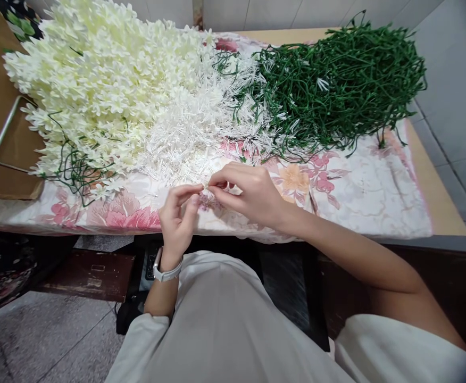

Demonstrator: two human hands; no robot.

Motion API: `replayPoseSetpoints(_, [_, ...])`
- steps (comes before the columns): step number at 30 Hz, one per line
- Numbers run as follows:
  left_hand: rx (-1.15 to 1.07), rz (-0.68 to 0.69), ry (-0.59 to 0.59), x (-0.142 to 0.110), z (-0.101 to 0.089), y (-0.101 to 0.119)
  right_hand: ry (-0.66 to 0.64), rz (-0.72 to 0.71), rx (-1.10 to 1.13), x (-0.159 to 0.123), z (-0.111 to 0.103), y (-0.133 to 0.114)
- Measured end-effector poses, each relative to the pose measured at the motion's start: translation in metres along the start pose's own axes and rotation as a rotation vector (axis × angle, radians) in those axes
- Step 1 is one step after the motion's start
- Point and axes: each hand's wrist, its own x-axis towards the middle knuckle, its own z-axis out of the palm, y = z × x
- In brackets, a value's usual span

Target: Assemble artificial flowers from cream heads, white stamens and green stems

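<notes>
Over the near part of the cloth, my left hand [181, 215] and my right hand [249, 192] meet at their fingertips. Both are closed in a pinch around something tiny and pale, too small to name and mostly covered by the fingers. Just beyond them lies a spread of thin white stamen-like pieces [189, 119]. A large heap of cream artificial flowers [109, 80] rises to the left of these. On the right is a pile of green plastic stems [344, 88], with a few white pieces caught in it.
A floral cloth [368, 197] covers the table, whose wooden board [442, 197] shows at the right edge. At far left stands a brown cardboard box [7, 122] beside a metal handle [7, 127]. Loose green stems [75, 170] lie near the flowers. A tiled wall [273, 13] runs behind.
</notes>
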Motion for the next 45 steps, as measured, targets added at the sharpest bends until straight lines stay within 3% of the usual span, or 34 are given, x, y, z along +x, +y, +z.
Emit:
replayPoseSetpoints(3, [-0.204, -0.137, 0.02, -0.001, 0.002, 0.0, 0.027, 0.109, 0.155, -0.005, -0.005, -0.006])
replayPoseSetpoints(6, [-0.27, -0.191, 0.006, 0.0, 0.004, 0.001, 0.041, 0.151, 0.243, -0.011, -0.007, -0.01])
replayPoseSetpoints(18, [-0.174, 0.023, -0.08, 0.004, 0.007, 0.01, 0.095, 0.1, 0.258, -0.024, -0.014, -0.013])
replayPoseSetpoints(26, [-0.314, -0.181, -0.081, 0.002, 0.011, 0.008, 0.081, 0.178, 0.256, -0.028, -0.018, -0.016])
replayPoseSetpoints(31, [-0.274, -0.083, -0.133, 0.003, 0.008, 0.011, 0.017, 0.247, 0.345, -0.03, -0.027, -0.02])
replayPoseSetpoints(40, [-0.188, 0.219, -0.149, 0.004, 0.006, 0.014, -0.187, 0.634, 0.814, -0.024, -0.038, -0.03])
replayPoseSetpoints(45, [-0.171, 0.141, -0.113, 0.0, 0.008, 0.016, -0.098, 0.532, 0.68, -0.03, -0.033, -0.032])
